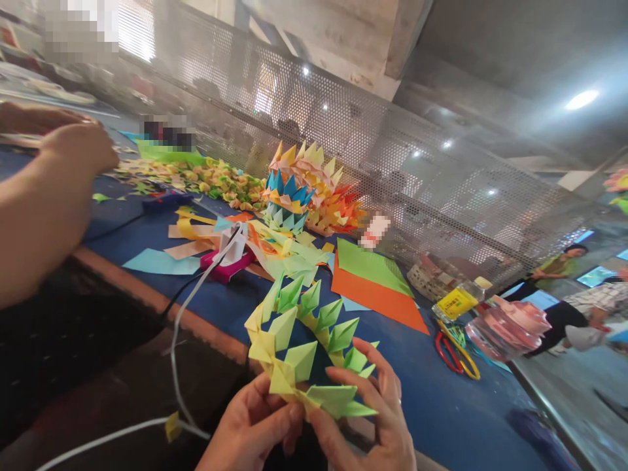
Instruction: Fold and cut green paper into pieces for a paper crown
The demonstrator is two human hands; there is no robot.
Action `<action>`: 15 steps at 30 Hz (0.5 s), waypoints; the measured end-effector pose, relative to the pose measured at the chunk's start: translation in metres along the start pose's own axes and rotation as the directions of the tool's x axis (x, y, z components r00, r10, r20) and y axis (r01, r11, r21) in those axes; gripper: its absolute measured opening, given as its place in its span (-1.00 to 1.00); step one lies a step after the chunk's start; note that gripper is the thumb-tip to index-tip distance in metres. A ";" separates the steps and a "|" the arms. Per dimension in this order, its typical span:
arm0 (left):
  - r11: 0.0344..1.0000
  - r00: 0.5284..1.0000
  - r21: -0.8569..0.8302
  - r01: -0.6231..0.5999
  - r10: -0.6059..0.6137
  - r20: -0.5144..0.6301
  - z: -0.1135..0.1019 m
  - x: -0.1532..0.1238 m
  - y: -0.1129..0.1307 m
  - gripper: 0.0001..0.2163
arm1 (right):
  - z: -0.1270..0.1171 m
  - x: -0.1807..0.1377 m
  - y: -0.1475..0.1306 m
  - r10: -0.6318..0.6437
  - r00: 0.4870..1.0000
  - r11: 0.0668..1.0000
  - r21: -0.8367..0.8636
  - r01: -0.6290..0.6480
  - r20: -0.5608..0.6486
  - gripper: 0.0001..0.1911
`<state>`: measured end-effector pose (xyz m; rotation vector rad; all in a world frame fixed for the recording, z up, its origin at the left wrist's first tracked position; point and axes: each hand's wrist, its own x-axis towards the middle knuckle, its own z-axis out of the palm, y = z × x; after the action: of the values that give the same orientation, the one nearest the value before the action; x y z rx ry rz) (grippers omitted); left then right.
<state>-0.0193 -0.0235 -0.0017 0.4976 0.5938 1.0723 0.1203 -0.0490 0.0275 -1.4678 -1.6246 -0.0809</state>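
Note:
A ring of folded paper (300, 361), with green and pale yellow points, is held at its near side above the table's front edge. My left hand (260, 418) pinches the yellow base of the ring between thumb and fingers. On the other side, my right hand (370, 409) grips the ring's near right part, its thumb at the base and its fingers among the green points. Part of the ring's near side is hidden behind my fingers.
Folded paper rings (289, 196) stand beyond, beside paper strips (275, 245) and heaped small folded pieces (230, 183). Green and orange sheets (377, 297), scissors (456, 356), a bottle (460, 299) and a pink container (510, 327) lie rightward. A white cable (176, 347) hangs down. Another person's arm (49, 196) reaches in left.

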 end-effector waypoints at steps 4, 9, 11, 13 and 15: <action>1.000 1.000 0.004 -0.025 0.025 0.001 0.001 0.001 -0.002 -0.69 | -0.006 0.009 -0.001 -0.015 0.993 0.998 0.069 0.006 0.120 -0.92; 0.999 0.999 0.014 -0.041 0.041 -0.014 0.002 0.001 -0.005 -0.67 | -0.006 0.015 -0.006 -0.033 0.990 0.995 0.102 0.019 0.134 -0.90; 0.999 0.999 0.021 -0.034 0.034 -0.016 0.001 0.001 -0.006 -0.68 | -0.006 0.015 -0.006 -0.031 0.991 0.993 0.117 0.016 0.131 -0.89; 0.999 0.999 0.038 -0.032 0.032 -0.014 -0.001 0.001 -0.007 -0.68 | -0.005 0.014 -0.006 -0.024 0.992 0.992 0.126 0.009 0.120 -0.89; 0.998 0.999 0.058 -0.031 0.032 -0.015 -0.002 0.002 -0.009 -0.67 | -0.005 0.014 -0.006 -0.023 0.994 0.992 0.126 0.009 0.106 -0.88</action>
<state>-0.0142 -0.0253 -0.0094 0.5513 0.6341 1.0923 0.1199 -0.0431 0.0418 -1.3832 -1.6958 0.0908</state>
